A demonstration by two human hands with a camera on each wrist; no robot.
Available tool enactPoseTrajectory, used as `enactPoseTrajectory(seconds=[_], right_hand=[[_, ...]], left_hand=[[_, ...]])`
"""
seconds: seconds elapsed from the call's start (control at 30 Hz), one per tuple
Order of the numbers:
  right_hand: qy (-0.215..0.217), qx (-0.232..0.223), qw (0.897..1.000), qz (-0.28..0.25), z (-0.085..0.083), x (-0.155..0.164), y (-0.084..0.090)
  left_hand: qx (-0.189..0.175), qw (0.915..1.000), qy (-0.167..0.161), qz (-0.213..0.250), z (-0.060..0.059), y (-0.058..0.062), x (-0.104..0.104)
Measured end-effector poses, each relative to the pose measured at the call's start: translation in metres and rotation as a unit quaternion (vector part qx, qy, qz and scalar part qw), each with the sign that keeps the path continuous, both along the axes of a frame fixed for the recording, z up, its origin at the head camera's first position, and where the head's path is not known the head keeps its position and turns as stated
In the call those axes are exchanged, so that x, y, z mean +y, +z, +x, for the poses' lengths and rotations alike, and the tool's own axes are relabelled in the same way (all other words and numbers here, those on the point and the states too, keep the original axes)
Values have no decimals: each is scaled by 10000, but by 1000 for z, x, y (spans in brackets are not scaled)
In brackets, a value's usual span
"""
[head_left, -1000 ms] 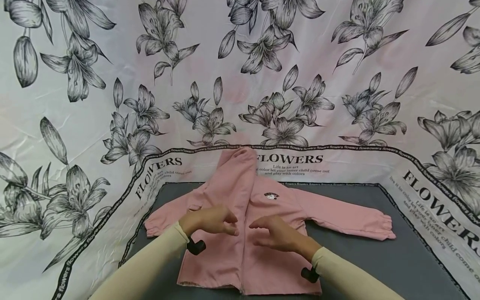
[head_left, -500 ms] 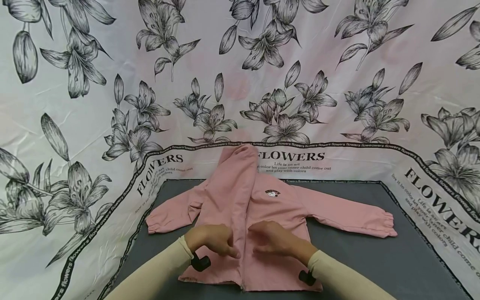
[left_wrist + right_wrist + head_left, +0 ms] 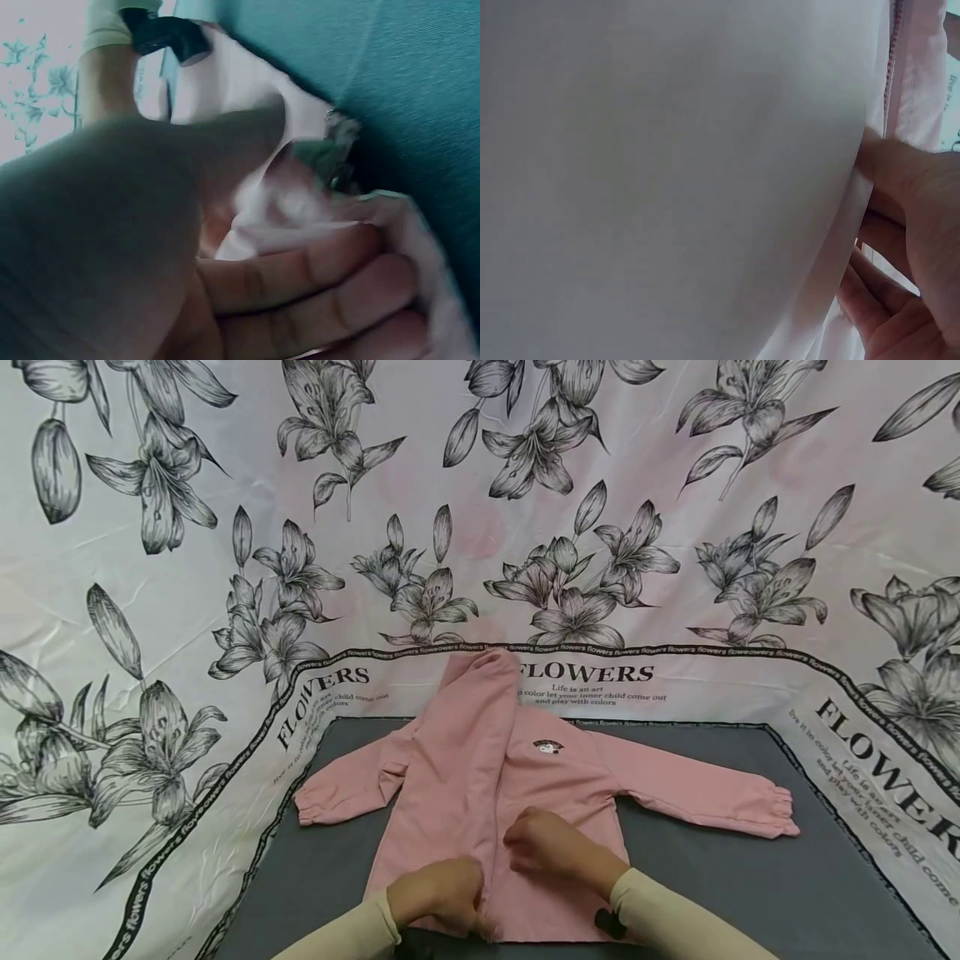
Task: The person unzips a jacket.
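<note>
A pink hooded jacket (image 3: 465, 768) lies front up on a grey mat (image 3: 712, 877), both sleeves spread out and the hood (image 3: 480, 672) pointing away. My left hand (image 3: 438, 893) grips the bottom hem beside the zipper. In the left wrist view the left hand's fingers (image 3: 315, 277) curl round the pink cloth (image 3: 240, 90) near the zipper's lower end (image 3: 336, 150). My right hand (image 3: 543, 843) pinches the front edge a little higher up. In the right wrist view the pink cloth (image 3: 667, 180) fills most of the frame, and the zipper teeth (image 3: 890, 67) run above that hand's fingers (image 3: 907, 247).
A white sheet printed with black lilies and the word FLOWERS (image 3: 480, 485) surrounds the mat on three sides. The jacket's long sleeve (image 3: 705, 793) reaches right across the mat, and the shorter-looking sleeve (image 3: 337, 789) ends near the mat's left edge.
My left hand has slid down the zipper line from mid-jacket to the bottom hem and closed on it. The right hand has moved only slightly, staying beside the zipper.
</note>
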State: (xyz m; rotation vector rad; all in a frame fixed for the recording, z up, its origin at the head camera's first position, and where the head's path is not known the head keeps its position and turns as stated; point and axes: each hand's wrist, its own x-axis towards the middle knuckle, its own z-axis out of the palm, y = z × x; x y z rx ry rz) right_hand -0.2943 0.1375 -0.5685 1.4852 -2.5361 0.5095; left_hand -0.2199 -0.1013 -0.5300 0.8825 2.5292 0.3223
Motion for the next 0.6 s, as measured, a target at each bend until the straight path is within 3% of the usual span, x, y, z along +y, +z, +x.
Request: enactPoseTrajectory(seconds=[0.1, 0.3, 0.33, 0.43, 0.6], right_hand=[[-14, 133, 9998, 116, 1, -3, -2], [-46, 486, 9986, 217, 3, -8, -4], [-89, 427, 9989, 188, 3, -8, -4], [-363, 252, 9990, -27, 0, -6, -1], [-793, 291, 9954, -462, -6, -5, 8]], left_hand=[[276, 9993, -239, 12, 0, -11, 0], [253, 9932, -1050, 439, -32, -78, -14], [246, 9912, -1196, 515, -35, -82, -16], [23, 9874, -1436, 664, -31, -63, -16], [-376, 9878, -1289, 788, -17, -17, -14]])
